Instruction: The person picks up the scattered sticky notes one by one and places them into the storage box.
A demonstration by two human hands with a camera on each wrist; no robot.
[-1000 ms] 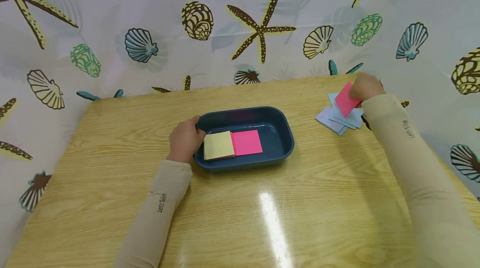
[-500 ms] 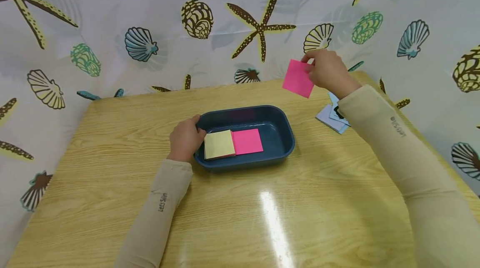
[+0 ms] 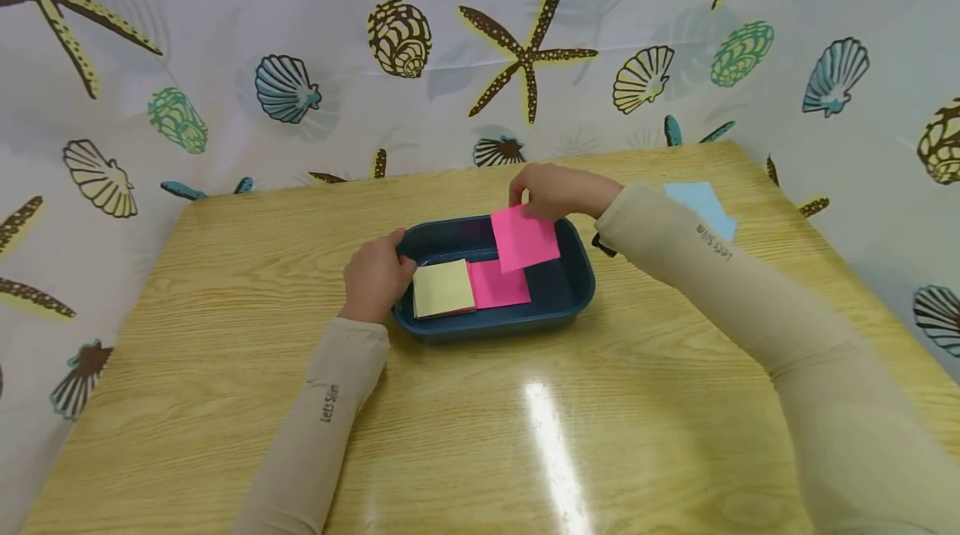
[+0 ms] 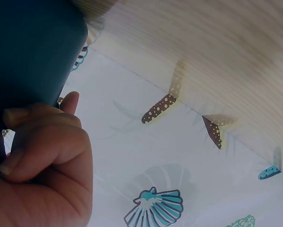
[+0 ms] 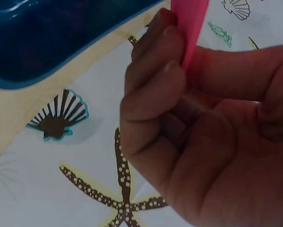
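A dark blue plastic tray (image 3: 564, 285) stands mid-table in the head view. My left hand (image 3: 375, 277) grips its left end, fingers curled over the rim. Inside lie a stack of pale yellow sticky notes (image 3: 442, 289) and, beside it, pink sticky notes (image 3: 501, 292). Over the tray's right half, my right hand (image 3: 558, 189) pinches another pink sticky note (image 3: 525, 242) by its upper edge. This held note hangs tilted and partly covers the pink notes below. The right wrist view shows the thumb against the note (image 5: 190, 33), opposite the fingers.
Light blue paper squares (image 3: 707, 206) lie at the back right of the wooden table (image 3: 262, 268), partly hidden behind the right sleeve (image 3: 675, 235). A shell-and-starfish patterned cloth (image 3: 442, 135) rises along the table's back edge.
My right hand has lifted the pink sticky note from the blue paper pile and carried it left, now low over the tray. The left hand has kept its grip on the tray.
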